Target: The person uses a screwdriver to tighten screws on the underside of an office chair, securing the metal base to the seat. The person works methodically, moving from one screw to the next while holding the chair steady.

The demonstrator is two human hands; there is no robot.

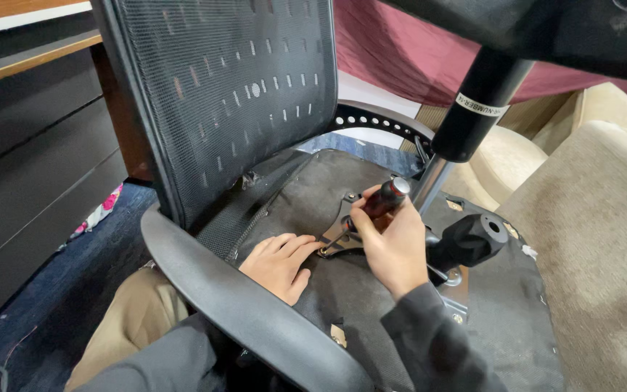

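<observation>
An office chair lies overturned, the black fabric underside of its seat [342,283] facing up. My right hand [393,243] grips a screwdriver [375,207] with a black and red handle, its tip down on a metal bracket [339,243] on the seat underside. My left hand [281,261] rests flat on the seat just left of the bracket, fingertips touching its edge. The black mesh backrest [226,94] rises behind my hands.
A curved black armrest [234,297] crosses in front of my arms. The gas cylinder [473,109] and a black lever knob [473,239] stand to the right. Beige cushions [596,203] lie at the right, a dark cabinet [30,145] at the left, red cloth [400,51] behind.
</observation>
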